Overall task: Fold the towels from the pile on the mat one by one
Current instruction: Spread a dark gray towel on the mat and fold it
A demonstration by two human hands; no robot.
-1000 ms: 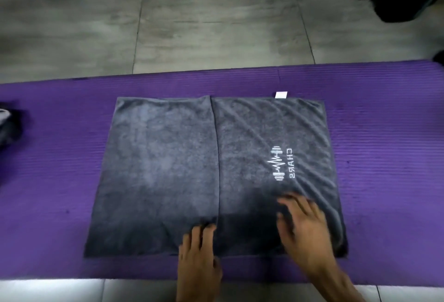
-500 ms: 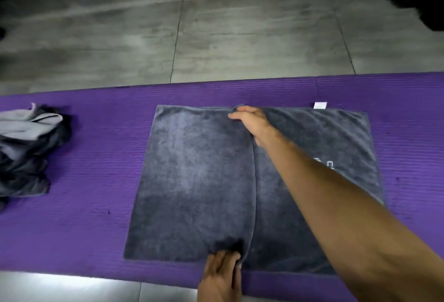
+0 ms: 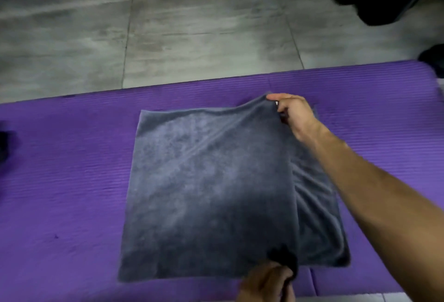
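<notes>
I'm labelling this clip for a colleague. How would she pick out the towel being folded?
Find the purple mat across the grey tiled floor. The grey towel lies spread on its middle, the only cloth both hands grip: right hand at the far edge, left hand at the near edge.

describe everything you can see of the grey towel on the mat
The dark grey terry towel lies on the purple ribbed foam mat, partly folded. Its left flap is being drawn rightward over the rumpled right part. The right hand pinches the flap's raised far corner; the left hand grips its near corner.
</notes>
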